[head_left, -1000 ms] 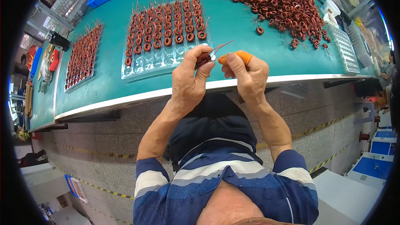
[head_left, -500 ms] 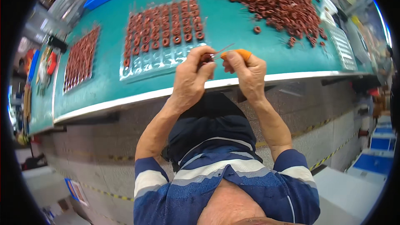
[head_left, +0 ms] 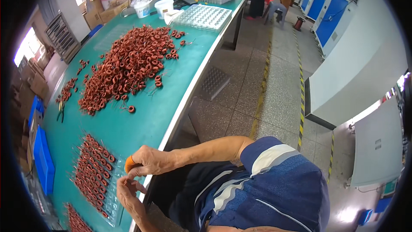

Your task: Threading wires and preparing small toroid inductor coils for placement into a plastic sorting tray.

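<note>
Beside coil tray [head_left: 113, 208] | left hand [head_left: 128, 195], right hand [head_left: 152, 161]: each grip, cannot tell | beyond: coil heap [head_left: 124, 66], pliers [head_left: 61, 111]

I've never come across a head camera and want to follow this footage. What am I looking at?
There's no machine doing the work, just a person's bare left hand and right hand, the right with an orange finger cover. The view comes from the left of two wide fisheye cameras worn on the head, so straight edges bend. On the green tabletop lies a large heap of reddish-brown wire-wound rings. Nearer the hands, more such rings stand in rows in a clear plastic tray. Farther off are a round white plastic tub and a clear plastic tray of round pockets. The hands' fingertips are close together; what they hold, if anything, is hidden.
</note>
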Tool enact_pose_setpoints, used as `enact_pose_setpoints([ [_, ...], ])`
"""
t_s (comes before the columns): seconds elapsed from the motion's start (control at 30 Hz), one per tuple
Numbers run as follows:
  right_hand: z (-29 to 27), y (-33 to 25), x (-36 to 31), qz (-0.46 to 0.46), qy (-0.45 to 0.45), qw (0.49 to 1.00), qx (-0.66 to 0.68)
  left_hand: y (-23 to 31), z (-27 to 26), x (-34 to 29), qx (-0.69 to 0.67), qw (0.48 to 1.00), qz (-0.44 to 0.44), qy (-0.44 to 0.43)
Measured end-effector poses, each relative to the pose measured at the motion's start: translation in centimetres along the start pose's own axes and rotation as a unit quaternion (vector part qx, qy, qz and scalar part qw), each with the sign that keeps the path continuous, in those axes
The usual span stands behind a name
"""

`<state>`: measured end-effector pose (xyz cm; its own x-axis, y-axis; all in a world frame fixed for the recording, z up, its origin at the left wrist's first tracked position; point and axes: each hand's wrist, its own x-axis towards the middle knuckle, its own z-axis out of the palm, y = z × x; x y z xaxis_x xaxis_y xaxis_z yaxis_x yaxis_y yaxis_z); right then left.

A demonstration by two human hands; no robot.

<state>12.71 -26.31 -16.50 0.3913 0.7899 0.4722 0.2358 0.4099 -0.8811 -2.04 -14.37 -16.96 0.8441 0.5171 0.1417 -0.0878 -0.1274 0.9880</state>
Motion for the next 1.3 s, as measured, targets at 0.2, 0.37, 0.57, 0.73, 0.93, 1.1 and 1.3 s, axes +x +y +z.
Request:
enact_pose_setpoints([
  [0.2,-0.3,-0.9,0.0,0.174,-0.035,0.971,0.157,-0.1,-0.6,-0.3,0.024,0.996,0.074,-0.036],
  [0.37,1.0,-1.4,-0.8,-0.111,0.053,0.990,-0.071,0.2,1.2,-0.7,-0.096,0.990,0.099,0.024],
  [0.57,0.7,-2.6,-0.8,0.111,0.038,0.978,0.174,0.9,2.4,-0.8,-0.038,0.985,0.147,0.082],
  [0.73,0.8,-2.5,-0.9,0.109,0.047,0.987,0.112,0.8,2.8,-1.0,0.029,0.985,0.137,0.104],
  [0.93,0.8,0.0,-1.1,0.128,0.136,0.965,0.185,0.7,1.6,-0.3,0.054,0.983,0.145,0.097],
  [1.1,1.4,-0.3,-1.3,0.166,0.132,0.956,0.201,1.2,1.6,0.4,0.141,0.970,0.180,0.081],
  [1.3,0.9,-1.0,-1.4,0.202,0.105,0.938,0.261,1.7,1.1,1.2,0.232,0.950,0.198,0.067],
])
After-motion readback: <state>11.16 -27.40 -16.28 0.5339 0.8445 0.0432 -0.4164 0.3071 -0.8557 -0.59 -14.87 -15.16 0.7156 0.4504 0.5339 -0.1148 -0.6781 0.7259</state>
